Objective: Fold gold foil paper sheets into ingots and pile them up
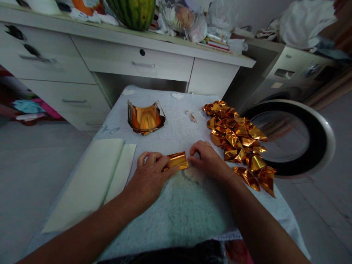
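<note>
One gold foil piece (179,160), left grip (157,165) on it (right hand (202,157) beside).

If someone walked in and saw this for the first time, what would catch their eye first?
Most likely the pile of crumpled, shiny copper-gold foil pieces along the right side of the cloth-covered table. Next, perhaps, the curved stack of the same shiny foil standing near the far left, and the big striped watermelon on the counter behind. The open round washing machine door also stands out at the right.
</note>
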Demonstrator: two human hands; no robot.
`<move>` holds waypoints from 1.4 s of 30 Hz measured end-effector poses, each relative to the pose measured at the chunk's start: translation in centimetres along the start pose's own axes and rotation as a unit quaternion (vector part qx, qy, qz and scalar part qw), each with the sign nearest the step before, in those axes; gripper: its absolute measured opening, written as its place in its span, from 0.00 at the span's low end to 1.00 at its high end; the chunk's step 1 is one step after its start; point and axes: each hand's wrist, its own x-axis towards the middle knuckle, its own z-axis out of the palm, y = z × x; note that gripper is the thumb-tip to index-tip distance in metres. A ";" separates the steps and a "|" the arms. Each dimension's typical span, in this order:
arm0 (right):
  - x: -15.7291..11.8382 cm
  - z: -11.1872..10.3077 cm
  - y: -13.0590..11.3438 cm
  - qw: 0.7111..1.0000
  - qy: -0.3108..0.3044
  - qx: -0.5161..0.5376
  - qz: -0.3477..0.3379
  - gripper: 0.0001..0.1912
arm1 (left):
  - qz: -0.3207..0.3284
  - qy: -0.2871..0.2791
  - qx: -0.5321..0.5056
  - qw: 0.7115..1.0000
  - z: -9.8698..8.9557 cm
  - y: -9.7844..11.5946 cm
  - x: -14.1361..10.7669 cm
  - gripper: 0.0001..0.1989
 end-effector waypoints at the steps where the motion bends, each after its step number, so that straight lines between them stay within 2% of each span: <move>1: 0.0 -0.2 -0.2 0.999 0.027 0.026 0.003 0.02 | 0.001 -0.001 0.000 1.000 -0.1 0.1 0.0 0.15; 3: -0.2 -0.5 -0.8 0.993 0.068 0.092 0.006 0.04 | 0.002 -0.008 0.002 1.000 -0.2 0.2 0.1 0.16; 4: -0.3 -0.6 -1.1 0.990 0.064 0.124 0.003 0.06 | 0.002 -0.010 0.005 1.000 -0.2 0.2 0.1 0.16; 8: -0.8 -0.4 -2.3 0.983 -0.046 0.175 -0.024 0.08 | 0.005 -0.014 0.015 1.000 -0.2 0.2 0.1 0.15; 14: -0.6 0.8 -2.9 0.994 -0.064 0.052 -0.072 0.09 | 0.035 -0.015 0.026 0.999 -0.4 0.0 0.2 0.13; 22: -0.7 1.6 -3.9 0.993 -0.083 -0.059 -0.064 0.05 | 0.079 -0.013 -0.020 0.997 -1.3 -0.7 -0.1 0.12; 29: -0.6 2.3 -4.3 0.986 -0.074 -0.135 -0.058 0.07 | 0.100 -0.048 -0.038 0.993 -1.8 -1.7 -0.5 0.12; 33: -0.7 2.5 -4.9 0.984 -0.057 -0.161 -0.041 0.06 | 0.070 -0.060 -0.073 0.993 -2.3 -1.8 -0.4 0.11; 42: -0.8 3.4 -5.3 0.982 -0.040 -0.182 -0.007 0.16 | -0.074 -0.109 -0.118 0.984 -2.2 -1.4 0.6 0.08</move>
